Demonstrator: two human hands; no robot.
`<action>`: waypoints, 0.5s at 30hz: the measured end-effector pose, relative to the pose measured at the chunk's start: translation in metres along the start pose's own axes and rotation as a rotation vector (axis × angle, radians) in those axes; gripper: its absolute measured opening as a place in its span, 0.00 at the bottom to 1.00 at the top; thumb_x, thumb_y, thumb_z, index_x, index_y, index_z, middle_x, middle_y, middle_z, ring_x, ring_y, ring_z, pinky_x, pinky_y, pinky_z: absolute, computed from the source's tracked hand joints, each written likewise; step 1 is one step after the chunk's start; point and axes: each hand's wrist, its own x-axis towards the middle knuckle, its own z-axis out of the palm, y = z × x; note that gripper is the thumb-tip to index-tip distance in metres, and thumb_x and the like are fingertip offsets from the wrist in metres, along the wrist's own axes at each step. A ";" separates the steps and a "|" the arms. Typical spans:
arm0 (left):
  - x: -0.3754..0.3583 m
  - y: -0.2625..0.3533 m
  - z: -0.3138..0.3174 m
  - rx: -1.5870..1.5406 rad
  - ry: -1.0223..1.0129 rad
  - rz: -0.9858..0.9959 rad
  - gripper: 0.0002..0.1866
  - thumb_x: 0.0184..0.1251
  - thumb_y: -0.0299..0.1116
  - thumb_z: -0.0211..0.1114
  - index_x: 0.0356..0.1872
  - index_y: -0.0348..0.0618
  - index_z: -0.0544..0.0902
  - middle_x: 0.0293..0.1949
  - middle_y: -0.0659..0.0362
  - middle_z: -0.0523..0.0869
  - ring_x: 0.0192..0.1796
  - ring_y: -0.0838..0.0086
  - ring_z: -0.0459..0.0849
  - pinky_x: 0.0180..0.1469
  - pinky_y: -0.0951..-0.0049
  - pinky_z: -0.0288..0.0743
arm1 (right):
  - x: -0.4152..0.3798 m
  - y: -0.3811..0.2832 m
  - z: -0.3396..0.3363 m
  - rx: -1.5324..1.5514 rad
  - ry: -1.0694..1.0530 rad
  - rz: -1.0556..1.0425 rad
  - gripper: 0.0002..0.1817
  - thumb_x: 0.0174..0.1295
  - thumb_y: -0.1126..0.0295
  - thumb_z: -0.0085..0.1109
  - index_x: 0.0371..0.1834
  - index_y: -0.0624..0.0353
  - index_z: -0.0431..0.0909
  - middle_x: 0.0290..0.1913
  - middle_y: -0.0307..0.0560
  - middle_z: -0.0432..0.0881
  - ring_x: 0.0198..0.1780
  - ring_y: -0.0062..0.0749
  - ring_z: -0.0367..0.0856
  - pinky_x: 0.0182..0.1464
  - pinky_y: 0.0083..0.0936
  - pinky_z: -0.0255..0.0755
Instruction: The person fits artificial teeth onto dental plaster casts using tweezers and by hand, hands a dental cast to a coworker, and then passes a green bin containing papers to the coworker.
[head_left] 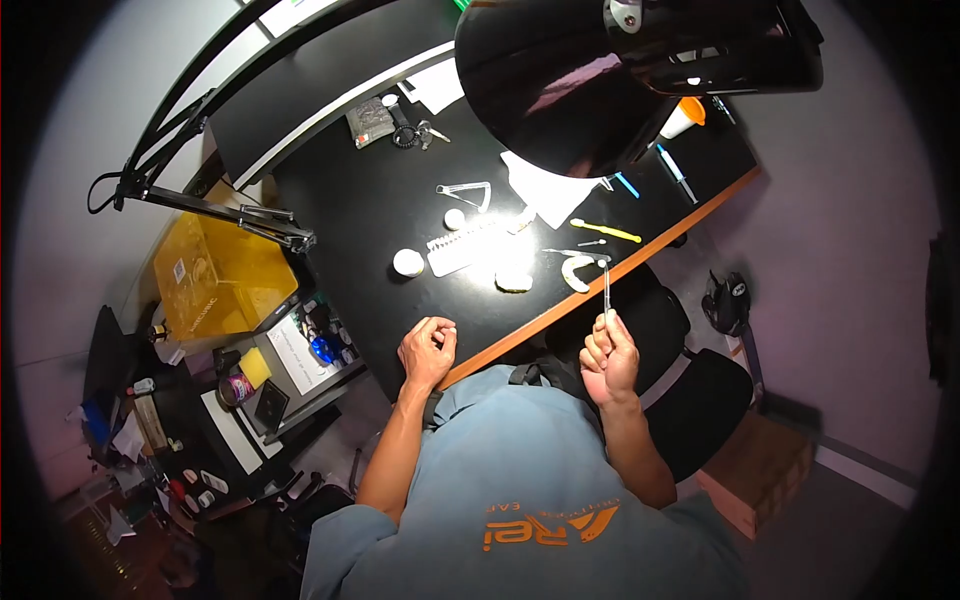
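The slim, pale instrument [607,290] in your right hand [610,358] points away from you across the counter's [340,220] edge, pinched in that grip. Your left hand [428,350] rests loosely curled; I cannot tell whether its grip holds anything.

**Orange accents over black and grey-blue**

The table [330,225] is plain black, its edge [682,230] orange-brown. The slim rod [607,287] looks pale, the horseshoe-shaped dental cast [570,274] creamy white, the brush [612,232] yellow. The translucent box [205,265] is amber; the grey-blue shirt [520,440] carries orange lettering [553,530].
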 end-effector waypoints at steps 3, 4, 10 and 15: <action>0.005 -0.008 0.006 -0.001 0.143 0.074 0.02 0.61 0.30 0.75 0.32 0.46 0.90 0.27 0.60 0.89 0.27 0.65 0.87 0.32 0.66 0.78 | -0.015 0.014 0.003 -0.230 -0.100 0.337 0.15 0.85 0.62 0.50 0.38 0.56 0.74 0.20 0.26 0.57 0.17 0.11 0.50 0.19 0.17 0.46; 0.007 -0.008 0.007 -0.007 0.175 0.086 0.02 0.61 0.29 0.75 0.32 0.46 0.89 0.26 0.60 0.88 0.26 0.65 0.87 0.31 0.65 0.78 | -0.023 0.017 0.010 -0.317 -0.176 0.505 0.14 0.85 0.62 0.51 0.38 0.56 0.74 0.20 0.26 0.57 0.17 0.11 0.50 0.19 0.17 0.46; 0.011 -0.019 0.008 -0.049 0.156 0.100 0.03 0.61 0.30 0.75 0.31 0.47 0.88 0.24 0.60 0.88 0.25 0.63 0.87 0.30 0.64 0.79 | 0.029 -0.023 -0.022 0.133 0.074 0.022 0.16 0.85 0.59 0.51 0.37 0.54 0.74 0.20 0.26 0.61 0.15 0.11 0.53 0.16 0.17 0.50; 0.013 -0.019 0.008 0.001 0.162 0.138 0.03 0.62 0.28 0.75 0.31 0.44 0.88 0.24 0.62 0.88 0.21 0.74 0.84 0.28 0.72 0.76 | 0.000 0.024 0.007 -0.276 -0.049 0.467 0.15 0.82 0.62 0.56 0.35 0.56 0.76 0.21 0.26 0.61 0.18 0.10 0.53 0.18 0.16 0.47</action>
